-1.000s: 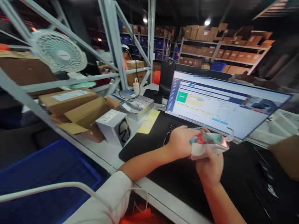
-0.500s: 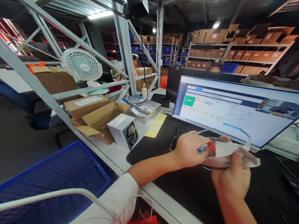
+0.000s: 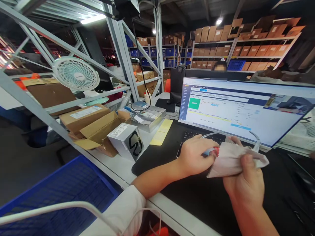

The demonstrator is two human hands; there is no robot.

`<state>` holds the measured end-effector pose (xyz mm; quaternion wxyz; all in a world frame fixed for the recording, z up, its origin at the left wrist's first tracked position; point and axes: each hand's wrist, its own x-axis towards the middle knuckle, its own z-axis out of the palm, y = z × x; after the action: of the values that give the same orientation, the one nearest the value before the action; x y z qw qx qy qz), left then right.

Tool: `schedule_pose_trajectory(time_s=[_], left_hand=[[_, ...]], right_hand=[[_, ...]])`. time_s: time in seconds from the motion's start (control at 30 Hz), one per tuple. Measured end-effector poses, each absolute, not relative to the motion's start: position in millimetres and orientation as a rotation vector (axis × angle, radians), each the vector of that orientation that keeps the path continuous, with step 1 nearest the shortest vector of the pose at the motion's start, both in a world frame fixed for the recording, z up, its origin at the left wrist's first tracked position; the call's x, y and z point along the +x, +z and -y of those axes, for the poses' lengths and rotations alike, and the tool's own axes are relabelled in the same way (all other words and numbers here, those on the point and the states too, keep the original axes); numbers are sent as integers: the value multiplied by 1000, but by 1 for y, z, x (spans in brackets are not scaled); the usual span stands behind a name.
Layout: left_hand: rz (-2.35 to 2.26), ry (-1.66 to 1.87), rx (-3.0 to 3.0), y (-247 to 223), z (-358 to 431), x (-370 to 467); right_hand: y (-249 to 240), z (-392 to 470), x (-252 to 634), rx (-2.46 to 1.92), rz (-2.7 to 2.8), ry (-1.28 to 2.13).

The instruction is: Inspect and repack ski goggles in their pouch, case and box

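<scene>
Over the black desk mat (image 3: pixel 194 200), my right hand (image 3: pixel 246 183) is closed on a soft whitish pouch (image 3: pixel 227 164) with a zigzag-cut edge, its thumb pressed on top. My left hand (image 3: pixel 197 157) is closed round a small light-blue and red object (image 3: pixel 209 151) at the pouch's left end. Fingers and pouch hide most of this object, so its kind does not show. Part of its red portion is covered by the zigzag edge. Behind the hands stands a monitor (image 3: pixel 221 101) with a lit screen, and a keyboard (image 3: pixel 190 134) lies partly behind my left hand.
Left on the desk are a silver box (image 3: pixel 125 141), an opened cardboard carton (image 3: pixel 98 131), a closed carton (image 3: pixel 81 116), yellow paper (image 3: pixel 161 132) and a grey tray (image 3: pixel 150 123). A blue crate (image 3: pixel 61 186) sits below the desk edge. A white cable (image 3: pixel 61 206) crosses the foreground.
The pouch's zigzag edge now covers more of the red part, and the pouch looks more spread out. Both hands keep their hold. The whole view has shifted slightly.
</scene>
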<state>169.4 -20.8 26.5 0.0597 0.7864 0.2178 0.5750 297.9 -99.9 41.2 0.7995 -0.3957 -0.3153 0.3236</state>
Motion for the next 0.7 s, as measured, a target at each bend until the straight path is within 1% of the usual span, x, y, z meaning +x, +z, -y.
schedule_pose_trajectory(time_s=[0.1,0.2,0.27,0.43,0.5,0.6,0.7], left_hand=[[-589,1802,2355,26,19,164],[-623,1783,2354,22,15,163],[-674,1711,2356,21,13,164],[-670,1624,2296,26,13,167],[-675,1600,2233,30,9,162],[-719,1563,2003,36,-7,149],[-637,1644,1626,42,-29,139]], right_hand=[[21,91,283,-860,768,636],[8,84,274,-924,910,546],[12,85,278,-961,918,561],[37,91,307,-938,697,791],[45,91,321,-978,745,818],[56,93,345,-1015,845,698],[69,108,375,-1007,775,393]])
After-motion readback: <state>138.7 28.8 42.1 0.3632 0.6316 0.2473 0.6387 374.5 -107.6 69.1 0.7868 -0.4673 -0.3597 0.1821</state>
